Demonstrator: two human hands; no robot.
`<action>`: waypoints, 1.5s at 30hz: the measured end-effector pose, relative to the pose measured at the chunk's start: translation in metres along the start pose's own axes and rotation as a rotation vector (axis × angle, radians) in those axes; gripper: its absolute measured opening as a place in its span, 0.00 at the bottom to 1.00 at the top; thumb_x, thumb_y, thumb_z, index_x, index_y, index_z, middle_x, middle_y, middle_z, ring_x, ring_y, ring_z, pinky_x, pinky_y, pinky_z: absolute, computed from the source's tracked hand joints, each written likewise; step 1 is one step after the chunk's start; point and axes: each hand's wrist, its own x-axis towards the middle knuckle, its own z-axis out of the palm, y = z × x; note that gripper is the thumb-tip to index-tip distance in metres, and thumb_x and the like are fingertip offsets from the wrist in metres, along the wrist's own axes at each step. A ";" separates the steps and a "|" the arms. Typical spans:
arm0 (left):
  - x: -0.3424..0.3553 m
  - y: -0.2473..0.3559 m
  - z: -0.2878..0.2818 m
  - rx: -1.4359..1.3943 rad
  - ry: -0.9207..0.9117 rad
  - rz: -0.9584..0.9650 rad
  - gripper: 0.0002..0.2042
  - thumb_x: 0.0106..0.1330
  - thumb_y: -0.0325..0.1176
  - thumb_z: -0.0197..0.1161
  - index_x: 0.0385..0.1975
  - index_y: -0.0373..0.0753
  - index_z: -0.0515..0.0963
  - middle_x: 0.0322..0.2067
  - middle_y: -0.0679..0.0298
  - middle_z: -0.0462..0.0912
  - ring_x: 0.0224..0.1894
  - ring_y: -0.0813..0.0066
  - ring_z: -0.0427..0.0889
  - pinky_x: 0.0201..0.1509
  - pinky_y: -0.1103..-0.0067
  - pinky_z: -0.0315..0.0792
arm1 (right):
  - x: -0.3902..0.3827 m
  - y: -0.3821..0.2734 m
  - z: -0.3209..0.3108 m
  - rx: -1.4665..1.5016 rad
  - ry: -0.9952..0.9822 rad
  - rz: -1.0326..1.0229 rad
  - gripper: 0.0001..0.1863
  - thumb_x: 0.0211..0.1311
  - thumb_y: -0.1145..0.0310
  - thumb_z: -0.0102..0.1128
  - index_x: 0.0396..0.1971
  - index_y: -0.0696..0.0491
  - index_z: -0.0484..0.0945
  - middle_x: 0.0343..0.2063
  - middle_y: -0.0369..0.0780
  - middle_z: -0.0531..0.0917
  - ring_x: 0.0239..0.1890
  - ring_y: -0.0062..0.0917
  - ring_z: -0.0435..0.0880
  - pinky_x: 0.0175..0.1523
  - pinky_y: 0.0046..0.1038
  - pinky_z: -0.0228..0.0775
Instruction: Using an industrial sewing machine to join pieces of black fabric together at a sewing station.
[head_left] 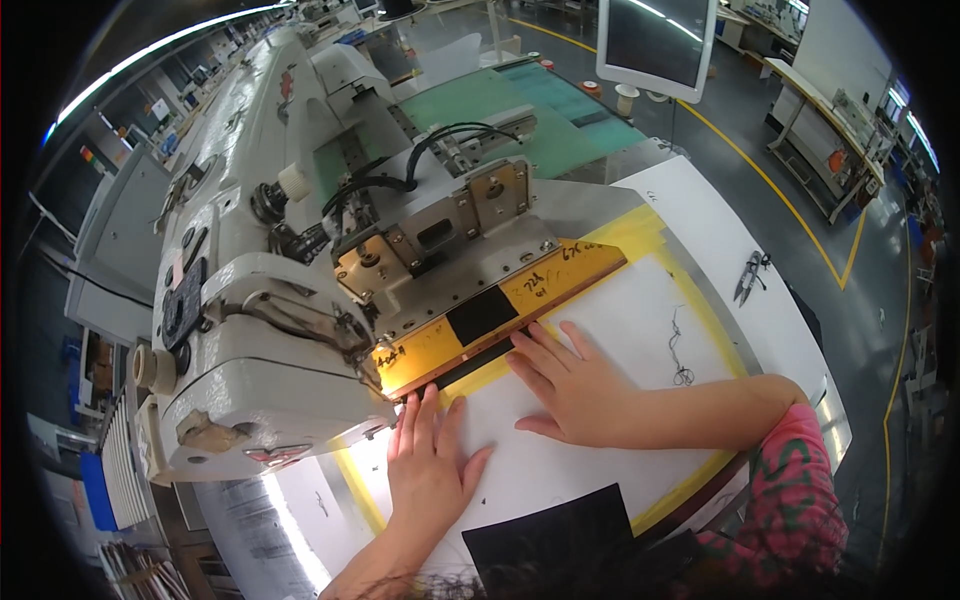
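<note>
My left hand [428, 472] lies flat on the white work surface [600, 480], its spread fingertips at the edge of a black strip of material [478, 366]. Farther right, my right hand [578, 388] also rests with fingers apart, their tips touching the same edge. Most of that strip is hidden under a yellow clamp plate [560, 275] with handwriting and a black patch on it. The plate is fixed to a metal carriage of a large white sewing machine [270, 350], whose lit head stands beside my left fingers. A black rectangular piece [550, 535] lies near me.
Yellow tape [700, 310] borders the white surface. Thread snips [747, 277] lie on the table at the right, and a loose tangle of dark thread [678, 350] is beside my right forearm. Behind stand a green machine bed [480, 105] and a monitor [655, 45].
</note>
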 end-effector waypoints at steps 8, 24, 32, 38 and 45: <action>-0.008 0.005 0.006 0.105 0.008 -0.039 0.31 0.56 0.48 0.66 0.58 0.41 0.70 0.63 0.51 0.63 0.65 0.51 0.62 0.62 0.62 0.60 | -0.002 -0.002 -0.004 -0.080 -0.031 0.031 0.38 0.62 0.43 0.50 0.58 0.63 0.66 0.61 0.54 0.64 0.66 0.45 0.60 0.66 0.55 0.44; -0.004 0.008 0.001 0.138 0.007 -0.015 0.31 0.55 0.51 0.65 0.56 0.41 0.71 0.60 0.53 0.67 0.60 0.55 0.68 0.57 0.62 0.63 | -0.003 -0.001 -0.002 -0.058 0.049 0.024 0.37 0.61 0.45 0.52 0.54 0.66 0.68 0.55 0.54 0.71 0.61 0.45 0.66 0.66 0.48 0.51; -0.005 0.008 0.001 0.142 0.027 -0.016 0.30 0.54 0.49 0.66 0.55 0.41 0.71 0.58 0.53 0.69 0.58 0.54 0.70 0.56 0.63 0.64 | -0.004 -0.004 -0.003 -0.105 0.058 -0.016 0.36 0.61 0.47 0.54 0.53 0.68 0.69 0.54 0.54 0.72 0.61 0.46 0.68 0.64 0.44 0.56; -0.023 0.042 -0.046 -0.198 -0.322 0.007 0.24 0.53 0.45 0.69 0.45 0.39 0.72 0.44 0.57 0.74 0.46 0.59 0.77 0.43 0.67 0.74 | -0.026 -0.030 -0.050 0.337 -0.350 -0.226 0.27 0.60 0.51 0.57 0.47 0.60 0.72 0.46 0.47 0.72 0.48 0.41 0.76 0.51 0.39 0.70; -0.033 0.035 -0.032 -0.475 -0.633 0.131 0.14 0.57 0.38 0.65 0.37 0.38 0.71 0.37 0.59 0.74 0.36 0.56 0.79 0.36 0.67 0.75 | -0.036 -0.042 -0.041 0.525 -0.657 -0.142 0.17 0.56 0.59 0.63 0.35 0.56 0.70 0.38 0.43 0.75 0.33 0.36 0.79 0.40 0.35 0.73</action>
